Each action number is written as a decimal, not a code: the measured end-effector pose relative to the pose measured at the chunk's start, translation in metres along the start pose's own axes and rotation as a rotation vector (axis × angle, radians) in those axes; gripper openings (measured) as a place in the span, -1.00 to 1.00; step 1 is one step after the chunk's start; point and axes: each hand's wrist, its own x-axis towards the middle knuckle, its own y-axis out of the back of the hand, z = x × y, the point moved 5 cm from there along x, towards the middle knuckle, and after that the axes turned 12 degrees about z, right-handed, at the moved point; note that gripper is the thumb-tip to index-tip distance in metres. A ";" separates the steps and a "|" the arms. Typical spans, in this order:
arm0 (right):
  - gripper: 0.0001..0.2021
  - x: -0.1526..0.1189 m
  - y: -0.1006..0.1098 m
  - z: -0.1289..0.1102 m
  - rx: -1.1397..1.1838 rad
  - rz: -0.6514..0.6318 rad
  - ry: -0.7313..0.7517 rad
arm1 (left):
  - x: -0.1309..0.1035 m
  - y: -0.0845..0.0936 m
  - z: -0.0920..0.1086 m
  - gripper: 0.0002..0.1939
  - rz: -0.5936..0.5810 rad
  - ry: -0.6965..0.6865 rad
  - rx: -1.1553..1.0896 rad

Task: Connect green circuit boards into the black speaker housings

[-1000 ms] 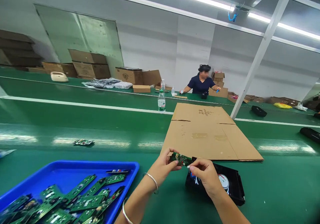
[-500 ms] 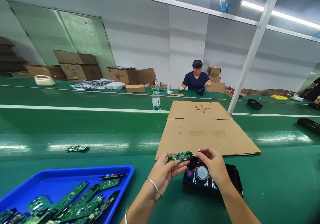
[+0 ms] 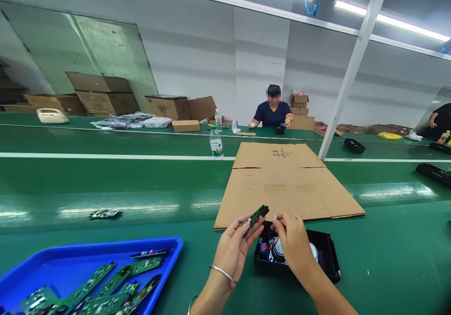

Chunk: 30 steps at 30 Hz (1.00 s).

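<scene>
A green circuit board (image 3: 258, 215) is pinched between the thumb and fingers of my left hand (image 3: 235, 244), tilted with its far end up. My right hand (image 3: 294, 240) closes its fingertips on a small white connector (image 3: 275, 217), close to the board but apart from it. Below both hands lies an open black speaker housing (image 3: 329, 258). Inside it are round speakers (image 3: 276, 250), a blue round part (image 3: 264, 248) and a red wire (image 3: 273, 243); my right hand hides part of them.
A blue tray (image 3: 116, 244) with several circuit boards stands at front left. Another board (image 3: 105, 214) lies behind it. Flattened cardboard (image 3: 289, 200) lies beyond my hands, with a water bottle (image 3: 216, 143) to its left. A co-worker (image 3: 273, 113) sits across the table.
My left hand has turned the board so its far end points up more steeply. My right hand has moved slightly left and lower with the connector. The view has shifted a little.
</scene>
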 end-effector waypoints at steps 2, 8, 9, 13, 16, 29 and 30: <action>-0.78 -0.003 -0.002 -0.007 0.016 0.003 0.079 | -0.003 -0.001 -0.002 -0.70 -0.021 -0.032 0.005; -0.75 -0.007 0.002 -0.020 0.071 0.118 0.176 | -0.006 0.000 -0.008 -0.61 -0.047 -0.041 0.077; -0.74 -0.008 0.002 -0.020 0.075 0.117 0.182 | -0.005 0.000 -0.008 -0.61 -0.050 -0.043 0.083; -0.75 -0.008 0.002 -0.021 0.065 0.117 0.196 | -0.004 -0.001 -0.010 -0.60 -0.078 -0.041 0.092; -0.74 -0.008 0.002 -0.021 0.035 0.134 0.219 | -0.003 -0.002 -0.012 -0.58 -0.086 -0.051 0.118; -0.71 -0.009 -0.001 -0.027 -0.139 0.167 0.450 | 0.007 0.003 -0.017 -0.61 -0.105 -0.084 0.230; -0.71 -0.009 -0.001 -0.028 -0.145 0.167 0.462 | 0.007 0.004 -0.016 -0.62 -0.112 -0.093 0.246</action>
